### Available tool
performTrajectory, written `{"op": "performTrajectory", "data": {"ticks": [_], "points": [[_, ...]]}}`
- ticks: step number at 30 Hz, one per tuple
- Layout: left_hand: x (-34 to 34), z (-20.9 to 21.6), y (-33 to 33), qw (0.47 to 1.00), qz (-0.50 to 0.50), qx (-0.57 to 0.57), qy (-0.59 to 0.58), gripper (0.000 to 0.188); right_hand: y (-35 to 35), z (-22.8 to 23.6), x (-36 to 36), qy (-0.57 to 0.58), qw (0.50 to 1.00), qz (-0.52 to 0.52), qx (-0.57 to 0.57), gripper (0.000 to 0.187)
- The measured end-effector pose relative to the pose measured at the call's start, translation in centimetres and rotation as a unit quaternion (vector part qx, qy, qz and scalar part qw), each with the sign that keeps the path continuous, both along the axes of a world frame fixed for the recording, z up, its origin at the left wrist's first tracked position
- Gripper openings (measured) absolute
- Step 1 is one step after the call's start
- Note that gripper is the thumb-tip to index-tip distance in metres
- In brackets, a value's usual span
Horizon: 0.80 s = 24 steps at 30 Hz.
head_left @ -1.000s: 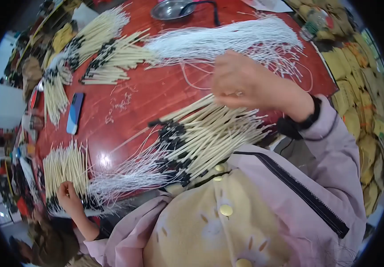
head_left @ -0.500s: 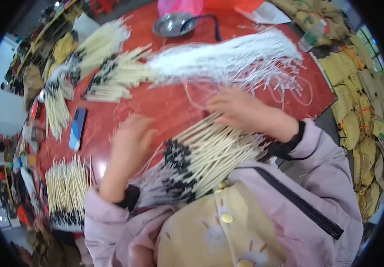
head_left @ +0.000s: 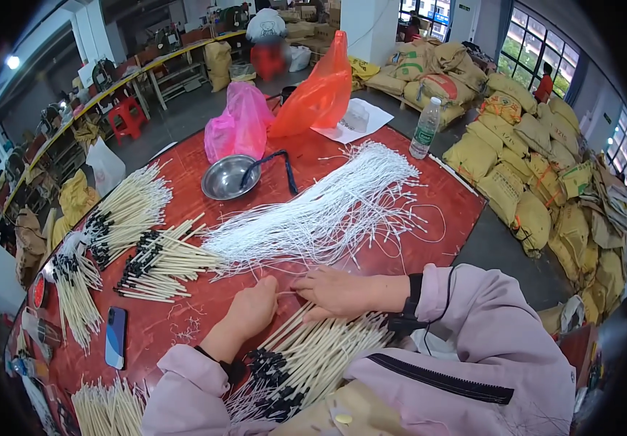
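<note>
My left hand [head_left: 254, 309] is closed in a pinch at the near side of the red table. From its fingertips a thin pale stick [head_left: 284, 293] runs across to my right hand [head_left: 339, 291], whose fingers are curled over its other end. Just below both hands lies a bundle of pale sticks with black ends [head_left: 328, 356], against my body and partly under my right forearm. Beyond my fingers spreads a long heap of white cords [head_left: 328, 207]. Fine detail inside both grips is hidden by the fingers.
More black-ended stick bundles [head_left: 164, 265] lie at the left, near a phone [head_left: 115, 338]. A metal bowl [head_left: 230, 177], a pink bag [head_left: 237, 127], an orange bag [head_left: 320, 94] and a plastic bottle [head_left: 426, 129] stand at the far side. Stacked sacks [head_left: 509, 174] fill the right.
My hands have come together from apart above the table; my left hand has gone from loosely open to pinching. The view has tilted up, showing more of the room.
</note>
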<state>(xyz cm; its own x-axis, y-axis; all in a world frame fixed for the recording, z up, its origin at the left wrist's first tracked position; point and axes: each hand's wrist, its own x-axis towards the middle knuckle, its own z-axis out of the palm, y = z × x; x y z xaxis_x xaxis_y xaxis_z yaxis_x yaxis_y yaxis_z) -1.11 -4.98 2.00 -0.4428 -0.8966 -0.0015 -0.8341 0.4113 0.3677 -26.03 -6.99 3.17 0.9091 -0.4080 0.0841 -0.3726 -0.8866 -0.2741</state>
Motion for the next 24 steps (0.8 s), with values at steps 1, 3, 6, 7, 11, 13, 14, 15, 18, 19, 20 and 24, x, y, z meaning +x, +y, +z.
{"op": "performTrajectory", "data": {"ticks": [1, 3, 6, 7, 11, 13, 14, 15, 18, 19, 20, 24], "points": [[0.0, 0.3, 0.3, 0.999, 0.039, 0.016, 0.019, 0.014, -0.2, 0.0, 0.1, -0.001, 1.000, 0.006, 0.004, 0.059], [-0.1, 0.8, 0.5, 0.997, 0.081, 0.000, -0.004, 0.015, -1.5, 0.1, 0.0, -0.039, 0.999, -0.012, -0.010, 0.056], [1.0, -0.1, 2.2, 0.982, 0.178, -0.033, -0.054, 0.019, -2.6, 3.0, 0.9, 0.058, 0.994, -0.031, 0.082, 0.051], [1.8, -0.4, 2.9, 0.977, 0.203, -0.042, -0.056, 0.020, -2.7, 3.3, 1.2, 0.036, 0.996, -0.021, 0.075, 0.051], [1.6, -0.3, 3.3, 0.971, 0.234, -0.028, -0.038, 0.019, -1.6, 3.0, 1.5, -0.016, 1.000, -0.004, 0.019, 0.059], [1.9, -0.4, 3.9, 0.969, 0.243, -0.028, -0.030, 0.018, -1.0, 2.4, 3.0, -0.005, 1.000, 0.017, 0.008, 0.062], [2.0, -0.6, 3.9, 0.969, 0.244, -0.023, -0.028, 0.017, -0.7, 2.3, 3.5, 0.008, 1.000, 0.022, -0.011, 0.066], [2.2, -0.8, 4.0, 0.969, 0.244, -0.020, -0.026, 0.017, -0.6, 2.3, 4.0, 0.021, 0.999, 0.027, -0.033, 0.070], [2.1, -1.0, 4.3, 0.969, 0.247, -0.011, -0.017, 0.017, -0.1, 2.6, 5.0, 0.078, 0.996, 0.048, -0.021, 0.075], [2.2, -1.0, 4.3, 0.968, 0.250, -0.007, -0.012, 0.017, -0.1, 2.7, 5.2, 0.106, 0.993, 0.056, -0.017, 0.077], [2.3, -1.0, 4.2, 0.968, 0.252, -0.003, -0.008, 0.017, -0.1, 2.6, 5.4, 0.106, 0.993, 0.058, -0.018, 0.077], [2.8, -0.2, 4.6, 0.966, 0.253, 0.008, 0.061, 0.017, 0.2, 1.9, 5.1, 0.121, 0.989, 0.075, -0.035, 0.087]]}}
